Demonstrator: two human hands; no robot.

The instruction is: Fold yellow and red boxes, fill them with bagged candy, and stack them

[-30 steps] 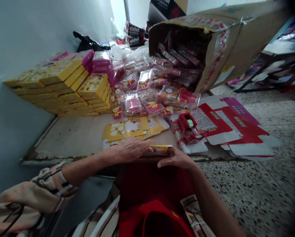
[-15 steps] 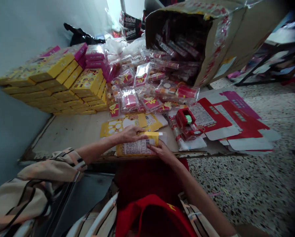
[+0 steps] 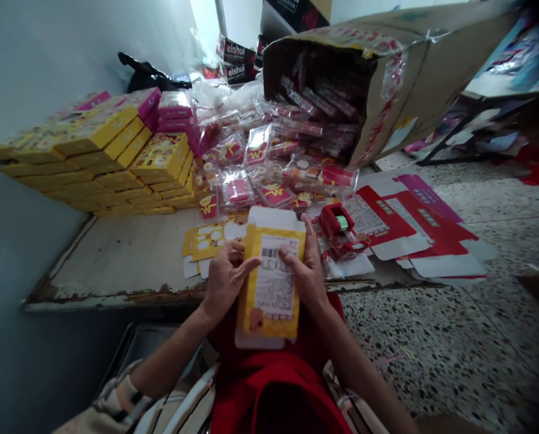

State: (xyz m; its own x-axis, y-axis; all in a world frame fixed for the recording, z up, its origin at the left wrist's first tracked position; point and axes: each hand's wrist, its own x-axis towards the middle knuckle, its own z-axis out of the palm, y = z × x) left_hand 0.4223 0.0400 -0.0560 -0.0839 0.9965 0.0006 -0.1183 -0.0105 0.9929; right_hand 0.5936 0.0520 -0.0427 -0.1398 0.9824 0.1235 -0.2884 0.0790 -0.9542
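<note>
A yellow carton (image 3: 273,283) with a printed white label is held upright before me, over the table's front edge. White flaps stick out at its top and bottom. My left hand (image 3: 224,277) grips its left edge, thumb on the front. On the other side my right hand (image 3: 309,271) clasps the right edge, its thumb pressed on the label and its fingers behind. Just past the carton lie flat yellow cartons (image 3: 208,240), partly covered by it and my left hand. A red tape dispenser (image 3: 336,223) with green tape sits right of my right hand.
Stacked yellow boxes (image 3: 102,150) stand at the left. Clear-wrapped packets (image 3: 255,175) are heaped at the middle, beside a cardboard box (image 3: 395,96) lying open on its side. Flat red cartons (image 3: 414,226) lie at the table's right.
The yellow carton has been lifted off the table, turned upright and brought closer to me. Its flaps now show at both ends, and both hands hold its sides.
</note>
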